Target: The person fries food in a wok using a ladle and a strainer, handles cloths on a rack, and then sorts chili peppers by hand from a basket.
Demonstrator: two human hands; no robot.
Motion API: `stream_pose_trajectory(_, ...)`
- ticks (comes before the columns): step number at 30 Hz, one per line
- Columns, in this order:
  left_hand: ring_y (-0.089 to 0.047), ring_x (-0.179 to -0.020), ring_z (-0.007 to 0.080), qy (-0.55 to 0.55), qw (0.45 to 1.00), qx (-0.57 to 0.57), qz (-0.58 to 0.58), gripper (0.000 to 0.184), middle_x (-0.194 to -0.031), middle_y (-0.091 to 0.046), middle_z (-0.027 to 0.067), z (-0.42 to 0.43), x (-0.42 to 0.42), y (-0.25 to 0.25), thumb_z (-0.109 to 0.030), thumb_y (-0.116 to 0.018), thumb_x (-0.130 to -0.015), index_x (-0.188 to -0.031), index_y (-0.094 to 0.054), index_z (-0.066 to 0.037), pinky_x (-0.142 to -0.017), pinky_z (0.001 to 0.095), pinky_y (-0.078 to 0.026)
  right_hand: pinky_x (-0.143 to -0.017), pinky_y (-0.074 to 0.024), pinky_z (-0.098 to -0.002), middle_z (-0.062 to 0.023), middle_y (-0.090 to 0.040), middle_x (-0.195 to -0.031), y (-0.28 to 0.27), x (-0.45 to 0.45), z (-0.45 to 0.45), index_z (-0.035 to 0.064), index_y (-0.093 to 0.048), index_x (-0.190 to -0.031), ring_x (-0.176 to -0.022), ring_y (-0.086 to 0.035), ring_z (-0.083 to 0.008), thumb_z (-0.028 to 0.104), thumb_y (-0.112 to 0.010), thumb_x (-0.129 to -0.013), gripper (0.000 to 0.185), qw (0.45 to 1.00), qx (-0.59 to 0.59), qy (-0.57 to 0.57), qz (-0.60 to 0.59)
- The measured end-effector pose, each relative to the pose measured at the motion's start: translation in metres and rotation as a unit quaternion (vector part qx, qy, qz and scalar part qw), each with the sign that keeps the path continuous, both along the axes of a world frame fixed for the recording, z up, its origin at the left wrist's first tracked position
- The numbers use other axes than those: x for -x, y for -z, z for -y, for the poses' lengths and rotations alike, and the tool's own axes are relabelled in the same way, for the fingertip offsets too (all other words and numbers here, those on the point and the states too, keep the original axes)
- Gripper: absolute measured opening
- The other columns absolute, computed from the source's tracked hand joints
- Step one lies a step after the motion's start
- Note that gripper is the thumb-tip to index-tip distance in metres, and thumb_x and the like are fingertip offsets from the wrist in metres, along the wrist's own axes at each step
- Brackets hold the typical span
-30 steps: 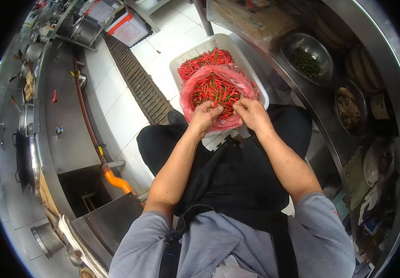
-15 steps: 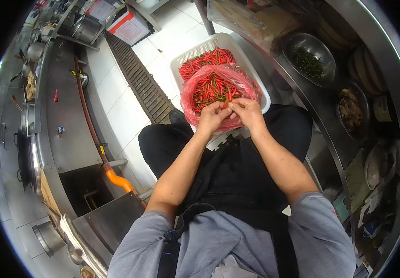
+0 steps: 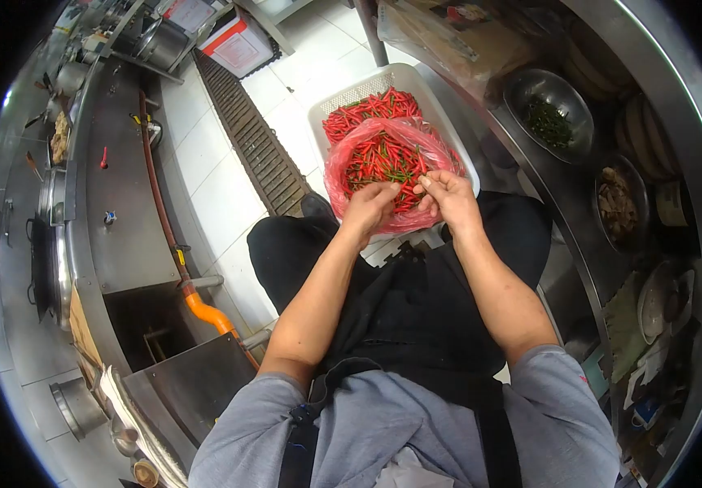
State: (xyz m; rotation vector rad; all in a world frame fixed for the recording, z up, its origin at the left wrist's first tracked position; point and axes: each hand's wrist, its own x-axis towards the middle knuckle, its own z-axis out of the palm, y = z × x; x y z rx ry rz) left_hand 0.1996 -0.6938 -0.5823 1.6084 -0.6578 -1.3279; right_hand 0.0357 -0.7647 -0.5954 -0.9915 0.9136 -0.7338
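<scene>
A white perforated basket (image 3: 318, 130) holds loose red chillies (image 3: 383, 106) at its far end. Nearer me in it lies an opened pink plastic bag (image 3: 338, 169), full of red chillies with green stems (image 3: 383, 159). My left hand (image 3: 372, 206) is over the bag's near left part, fingers bent together; whatever they hold is hidden. Over the near right part is my right hand (image 3: 448, 198), its thumb and forefinger pinched on something too small to make out. A gap separates the two hands.
A floor drain grate (image 3: 253, 134) runs left of the basket. On the right-hand shelf are a metal bowl of green pieces (image 3: 548, 122) and a bowl of brownish pieces (image 3: 616, 203). An orange pipe (image 3: 208, 313) is at the left. A white-and-red box (image 3: 238, 49) stands beyond.
My hands met over the bag half a second ago and have now moved apart, the right one to the right. The whole view has shifted slightly.
</scene>
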Motion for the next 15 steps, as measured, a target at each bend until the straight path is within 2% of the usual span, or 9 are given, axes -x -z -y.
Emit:
stream_pose_trajectory(1, -0.038, -0.047, 0.0091, 0.024, 0.984, -0.048, -0.167, 0.034, -0.056, -0.044, -0.0017, -0.001, 0.003, -0.017, -0.033, -0.057, -0.092, -0.101, -0.06, 0.0, -0.044, 0.0244, -0.027, -0.043, -0.0404, -0.0212, -0.0075, -0.068, -0.081, -0.003, 0.0, -0.001, -0.0016, -0.061, -0.096, -0.052, -0.059, -0.0102, 0.015, -0.059, -0.09, 0.018, 1.0, 0.001, -0.008, 0.027)
stream_pose_trajectory(2, -0.037, -0.045, 0.0086, 0.032, 0.97, -0.075, -0.227, 0.036, -0.056, -0.045, -0.0011, 0.001, 0.005, -0.009, -0.038, -0.052, -0.093, -0.096, -0.06, -0.003, -0.041, 0.0242, -0.026, -0.043, -0.0401, -0.0212, -0.0057, -0.066, -0.077, -0.006, 0.001, -0.004, -0.0009, -0.062, -0.096, -0.052, -0.058, -0.0101, 0.014, -0.058, -0.091, 0.016, 1.0, 0.004, -0.005, 0.029)
stream_pose_trajectory(3, -0.037, -0.045, 0.0086, 0.027, 0.971, -0.072, -0.225, 0.036, -0.056, -0.045, -0.0011, 0.0, 0.008, 0.011, -0.038, -0.052, -0.093, -0.096, -0.06, -0.003, -0.041, 0.0242, -0.026, -0.043, -0.0401, -0.0212, -0.0057, -0.066, -0.077, -0.005, 0.004, -0.008, -0.0009, -0.062, -0.096, -0.052, -0.058, -0.0101, 0.014, -0.058, -0.091, 0.016, 0.999, 0.006, -0.01, 0.031)
stream_pose_trajectory(5, -0.056, -0.058, 0.0117, 0.039, 0.949, -0.007, -0.314, 0.038, -0.074, -0.063, 0.0041, 0.007, 0.004, 0.039, -0.037, -0.046, -0.095, -0.103, -0.061, -0.003, -0.049, 0.0247, -0.042, -0.042, -0.0397, -0.022, -0.0037, -0.064, -0.071, -0.003, 0.005, -0.008, 0.0013, -0.063, -0.093, -0.051, -0.056, -0.0091, 0.014, -0.057, -0.091, 0.014, 0.996, 0.045, -0.075, -0.003)
stream_pose_trajectory(7, -0.056, -0.057, 0.0099, 0.066, 0.932, 0.07, -0.35, 0.028, -0.071, -0.062, 0.0033, 0.011, 0.019, -0.005, -0.031, -0.048, -0.096, -0.098, -0.06, -0.005, -0.048, 0.0236, -0.042, -0.042, -0.0392, -0.0228, -0.0025, -0.061, -0.066, -0.009, 0.003, -0.015, 0.0034, -0.064, -0.087, -0.05, -0.054, -0.0082, 0.015, -0.057, -0.091, 0.014, 0.992, 0.079, -0.083, -0.059)
stream_pose_trajectory(9, -0.057, -0.062, 0.0089, 0.084, 0.968, 0.05, -0.232, 0.019, -0.074, -0.063, 0.0028, 0.013, -0.006, 0.025, -0.026, -0.054, -0.094, -0.092, -0.058, -0.007, -0.052, 0.0219, -0.043, -0.042, -0.0391, -0.0221, -0.0006, -0.06, -0.062, -0.01, -0.001, -0.016, 0.005, -0.063, -0.075, -0.047, -0.053, -0.0078, 0.017, -0.059, -0.089, 0.019, 0.993, 0.078, -0.072, -0.046)
stream_pose_trajectory(11, -0.054, -0.06, 0.0062, 0.022, 0.963, 0.057, -0.262, 0.015, -0.073, -0.061, 0.0011, 0.01, 0.012, -0.023, -0.023, -0.058, -0.093, -0.087, -0.055, -0.009, -0.051, 0.0197, -0.041, -0.041, -0.0393, -0.0227, -0.0031, -0.062, -0.064, -0.012, 0.001, -0.013, 0.0021, -0.063, -0.076, -0.046, -0.054, -0.0087, 0.014, -0.059, -0.089, 0.018, 0.989, 0.078, -0.093, -0.085)
stream_pose_trajectory(13, -0.05, -0.055, 0.0047, 0.028, 0.97, 0.089, -0.224, 0.017, -0.07, -0.058, -0.0014, 0.013, 0.008, 0.004, -0.025, -0.058, -0.093, -0.086, -0.054, -0.01, -0.048, 0.0181, -0.037, -0.041, -0.0394, -0.0225, -0.0033, -0.062, -0.066, -0.014, -0.001, -0.014, 0.0004, -0.063, -0.082, -0.046, -0.054, -0.0086, 0.011, -0.06, -0.088, 0.013, 0.994, 0.047, -0.083, -0.054)
stream_pose_trajectory(15, -0.048, -0.055, 0.0042, 0.06, 0.982, 0.092, -0.155, 0.018, -0.069, -0.056, -0.0027, 0.013, 0.005, -0.007, -0.026, -0.058, -0.093, -0.086, -0.053, -0.01, -0.045, 0.0181, -0.034, -0.041, -0.0391, -0.0218, -0.0033, -0.062, -0.066, -0.012, 0.001, -0.013, -0.0004, -0.062, -0.086, -0.046, -0.053, -0.0083, 0.01, -0.06, -0.088, 0.011, 0.995, 0.039, -0.085, -0.037)
